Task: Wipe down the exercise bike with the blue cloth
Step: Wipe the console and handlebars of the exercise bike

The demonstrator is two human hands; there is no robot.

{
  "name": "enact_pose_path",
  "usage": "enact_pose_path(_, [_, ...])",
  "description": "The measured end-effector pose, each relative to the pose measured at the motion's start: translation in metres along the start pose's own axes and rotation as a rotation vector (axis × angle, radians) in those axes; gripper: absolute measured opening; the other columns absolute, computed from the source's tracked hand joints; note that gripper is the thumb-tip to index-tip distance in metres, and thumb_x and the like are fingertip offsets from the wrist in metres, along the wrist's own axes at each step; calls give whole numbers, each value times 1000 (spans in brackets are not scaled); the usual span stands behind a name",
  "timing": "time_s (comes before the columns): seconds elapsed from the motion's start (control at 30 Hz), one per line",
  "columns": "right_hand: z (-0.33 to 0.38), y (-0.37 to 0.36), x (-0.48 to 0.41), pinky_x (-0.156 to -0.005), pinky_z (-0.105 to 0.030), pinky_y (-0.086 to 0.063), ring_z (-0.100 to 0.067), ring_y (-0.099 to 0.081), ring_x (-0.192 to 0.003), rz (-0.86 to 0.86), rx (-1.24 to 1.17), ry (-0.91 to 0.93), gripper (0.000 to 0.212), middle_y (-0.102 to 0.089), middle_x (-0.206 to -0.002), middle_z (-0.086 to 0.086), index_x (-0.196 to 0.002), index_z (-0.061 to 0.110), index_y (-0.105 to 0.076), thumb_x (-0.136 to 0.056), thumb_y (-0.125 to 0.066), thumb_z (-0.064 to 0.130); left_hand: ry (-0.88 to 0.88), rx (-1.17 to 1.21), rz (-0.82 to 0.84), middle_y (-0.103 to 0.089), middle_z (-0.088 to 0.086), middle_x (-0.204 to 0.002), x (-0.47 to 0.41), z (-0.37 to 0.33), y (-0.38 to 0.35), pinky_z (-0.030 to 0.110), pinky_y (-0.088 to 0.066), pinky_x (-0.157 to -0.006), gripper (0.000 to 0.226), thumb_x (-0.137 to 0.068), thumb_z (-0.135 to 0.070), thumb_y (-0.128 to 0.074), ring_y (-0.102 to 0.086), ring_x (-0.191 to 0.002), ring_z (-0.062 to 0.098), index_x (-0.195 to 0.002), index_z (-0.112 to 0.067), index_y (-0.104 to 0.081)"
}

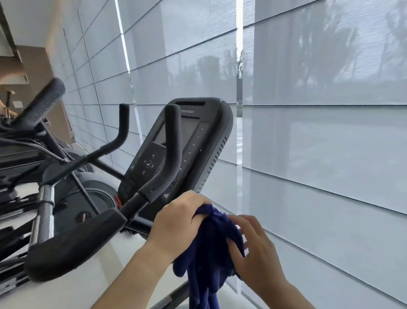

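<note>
The black exercise bike (119,209) fills the left and middle of the head view, tilted by the camera angle. Its console (211,139) with a dark screen and buttons stands behind the curved handlebar (172,142). A padded armrest (68,245) juts toward me at lower left. Just below the console, my left hand (178,224) grips the top of the bunched blue cloth (210,256), which hangs down. My right hand (256,245) pinches the cloth's right side, its fingers curled into the folds. The cloth is apart from the bike.
More gym machines (6,135) crowd the far left, with upright grips. Grey roller blinds (327,95) cover the windows across the right and back. A pale glossy floor (53,302) lies below the bike.
</note>
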State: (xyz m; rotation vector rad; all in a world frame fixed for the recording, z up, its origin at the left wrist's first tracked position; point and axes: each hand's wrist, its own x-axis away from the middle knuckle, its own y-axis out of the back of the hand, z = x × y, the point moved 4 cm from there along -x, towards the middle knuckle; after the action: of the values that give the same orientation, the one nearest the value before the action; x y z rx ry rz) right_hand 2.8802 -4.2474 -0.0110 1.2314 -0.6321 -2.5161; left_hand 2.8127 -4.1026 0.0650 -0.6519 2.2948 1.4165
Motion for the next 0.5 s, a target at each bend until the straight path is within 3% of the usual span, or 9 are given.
enact_pose_path(0.13, [10,1,-30,-65,-22,-51,2,-53,-85,-92,-36,57,42,-53,-100,23,-100,37,-55,-80,-58,0,-18,-37,-38,-60,-12,-93,-9,-2,27,36,-48,-79,25,-86,-10,-51,-58,-88,11,-90,-33,-61])
enact_pose_path(0.27, [24,0,-57,-62,-14,-44,-3,-51,-75,-177,-17,138,39,-56,-94,14,-87,30,-59,-76,-60,-8,-39,-78,-97,-60,-10,-92,-17,0,49,37,-49,-77,27,-85,-8,-52,-58,-86,12,-90,-32,-61])
enact_pose_path(0.5, [49,0,-118,-66,-11,-40,-5,-54,-81,-299,-31,159,27,-52,-97,10,-82,25,-72,-78,-65,-1,-65,-129,-241,-61,-10,-89,-48,16,84,31,-48,-75,26,-84,-11,-57,-58,-84,14,-94,-34,-62])
